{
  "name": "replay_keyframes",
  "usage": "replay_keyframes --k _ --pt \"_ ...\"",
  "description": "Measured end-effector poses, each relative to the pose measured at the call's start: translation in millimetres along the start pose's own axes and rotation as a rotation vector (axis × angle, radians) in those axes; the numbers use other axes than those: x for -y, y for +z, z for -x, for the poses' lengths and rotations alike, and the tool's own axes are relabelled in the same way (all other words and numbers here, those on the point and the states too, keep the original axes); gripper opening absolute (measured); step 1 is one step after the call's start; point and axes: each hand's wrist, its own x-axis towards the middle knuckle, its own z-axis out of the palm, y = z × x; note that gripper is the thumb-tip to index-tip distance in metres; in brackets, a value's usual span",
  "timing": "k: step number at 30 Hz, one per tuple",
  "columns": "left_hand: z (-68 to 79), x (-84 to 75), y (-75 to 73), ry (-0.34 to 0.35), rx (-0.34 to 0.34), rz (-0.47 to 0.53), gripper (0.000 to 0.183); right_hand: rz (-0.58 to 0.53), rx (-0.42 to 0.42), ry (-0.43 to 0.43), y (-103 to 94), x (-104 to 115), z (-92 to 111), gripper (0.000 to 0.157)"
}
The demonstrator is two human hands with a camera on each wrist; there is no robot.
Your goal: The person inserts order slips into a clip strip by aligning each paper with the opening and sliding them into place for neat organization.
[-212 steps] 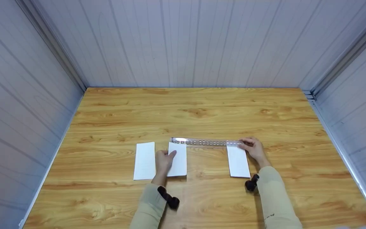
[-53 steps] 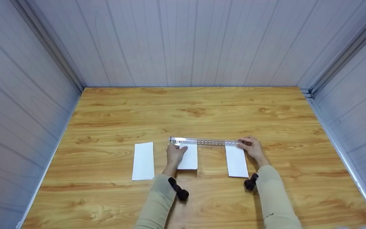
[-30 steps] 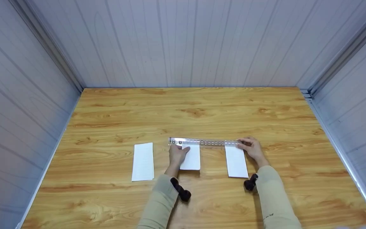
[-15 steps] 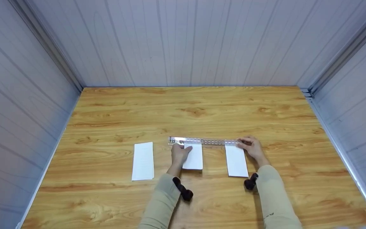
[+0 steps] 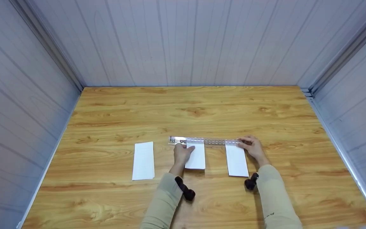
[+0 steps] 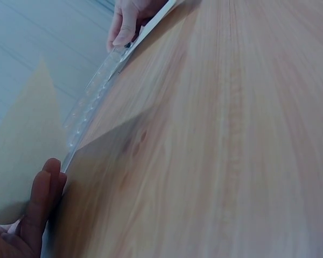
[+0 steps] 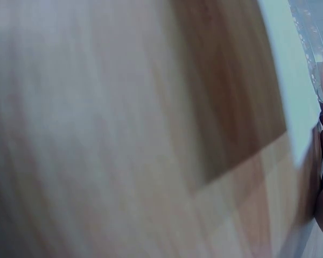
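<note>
A clear plastic ruler (image 5: 214,142) lies crosswise on the table, its right end pinched between the thumb and fingers of my right hand (image 5: 254,150). Under that end is the top of a narrow white paper (image 5: 237,163). My left hand (image 5: 182,155) grips a second white paper (image 5: 197,157) by its left edge, thumb on top, its upper edge overlapping the ruler. In the left wrist view this paper (image 6: 21,145) tilts up off the table, fingers (image 6: 40,193) beneath it. The right wrist view shows the right paper (image 7: 293,80) beside the ruler (image 7: 307,43).
A third white paper (image 5: 143,161), apparently more than one sheet, lies flat to the left of my left hand. The wooden table (image 5: 195,108) meets pale panel walls (image 5: 183,44) at the back and sides. Dark devices (image 5: 186,190) are strapped to both wrists.
My left hand has slid its paper rightward along the ruler, away from the left paper and closer to the right one. My right hand, the ruler and the right paper stay nearly in place.
</note>
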Motion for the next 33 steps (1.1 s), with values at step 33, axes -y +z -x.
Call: replay_keyframes --k 33 --pt "0.7 -4.8 12.9 -0.024 0.009 -0.034 0.032 -0.027 -0.013 0.02 1.4 2.0 0.4 0.024"
